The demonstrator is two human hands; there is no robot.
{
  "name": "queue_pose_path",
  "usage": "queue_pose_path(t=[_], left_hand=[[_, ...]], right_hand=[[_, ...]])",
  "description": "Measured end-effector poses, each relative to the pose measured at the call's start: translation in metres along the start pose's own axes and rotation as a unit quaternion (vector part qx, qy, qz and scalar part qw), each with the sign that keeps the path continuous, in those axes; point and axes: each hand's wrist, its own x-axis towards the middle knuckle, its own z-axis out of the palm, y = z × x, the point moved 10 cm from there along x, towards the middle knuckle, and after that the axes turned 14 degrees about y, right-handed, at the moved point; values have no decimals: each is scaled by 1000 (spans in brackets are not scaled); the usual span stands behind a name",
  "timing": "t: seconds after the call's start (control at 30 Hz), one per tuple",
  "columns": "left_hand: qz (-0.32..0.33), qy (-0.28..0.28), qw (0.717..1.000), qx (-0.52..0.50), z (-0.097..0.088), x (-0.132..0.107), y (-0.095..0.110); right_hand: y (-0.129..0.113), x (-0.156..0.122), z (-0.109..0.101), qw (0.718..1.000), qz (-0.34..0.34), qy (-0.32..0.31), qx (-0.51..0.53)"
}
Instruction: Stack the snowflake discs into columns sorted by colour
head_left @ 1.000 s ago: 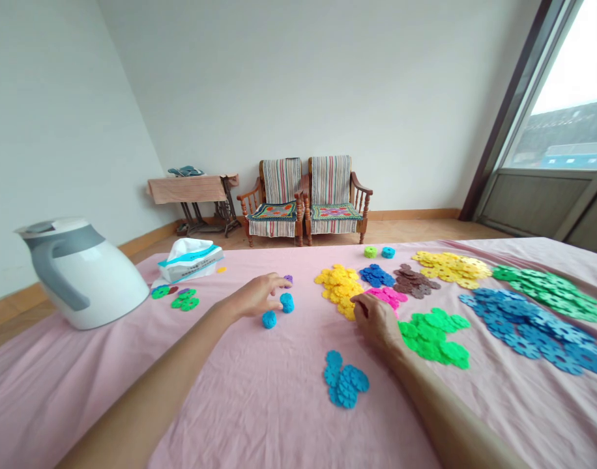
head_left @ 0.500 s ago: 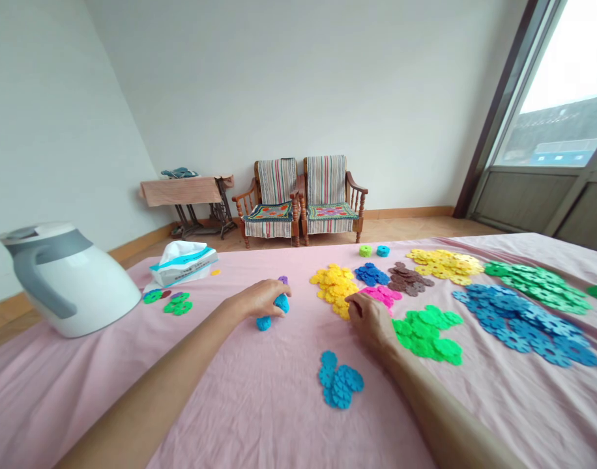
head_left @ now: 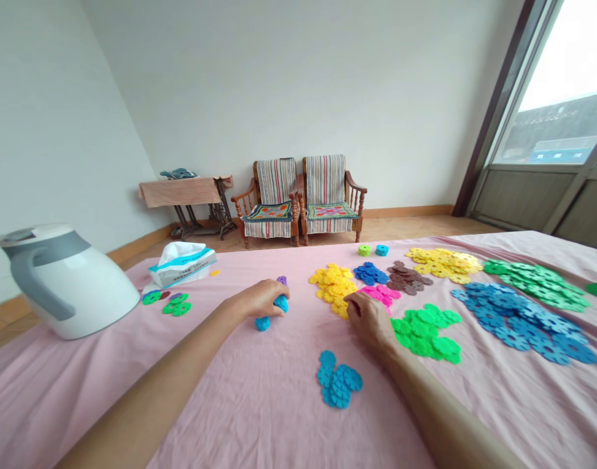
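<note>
My left hand [head_left: 260,301] is closed around a blue stack of snowflake discs [head_left: 281,302], its fingers covering part of it. A second blue stack [head_left: 262,324] stands just below that hand, and a purple piece [head_left: 281,280] shows behind it. My right hand [head_left: 369,319] is pinched at the near edge of the yellow snowflake discs [head_left: 334,286]; its fingertips are turned away and what they hold is hidden. Beside it lie pink discs [head_left: 382,297] and bright green discs [head_left: 428,332]. Between my forearms is a small group of blue discs [head_left: 338,381].
Farther right are brown discs [head_left: 408,278], more yellow ones [head_left: 445,264], green ones [head_left: 538,284] and a big blue pile [head_left: 523,322]. Two short stacks [head_left: 364,250] stand at the back. On the left are a white jug [head_left: 90,286], a tissue pack [head_left: 182,266] and loose discs [head_left: 177,304].
</note>
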Motion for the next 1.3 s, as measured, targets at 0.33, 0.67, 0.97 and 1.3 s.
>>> queue_pose_path(t=[0.33,0.67,0.97,1.3], left_hand=[[0,2,1000,9,0,2,-2],[7,-1,1000,12,-1,4,3],[6,4,1000,-6,0,6,3],[-97,146,980,-89,-55,-22,-6]], right_hand=[[0,0,0,1000,-2,-1,2],[-1,0,-1,1000,-2,3,4],[-1,-1,-1,1000,2,-3,4],[-3,0,-2,1000,-7,15,19]])
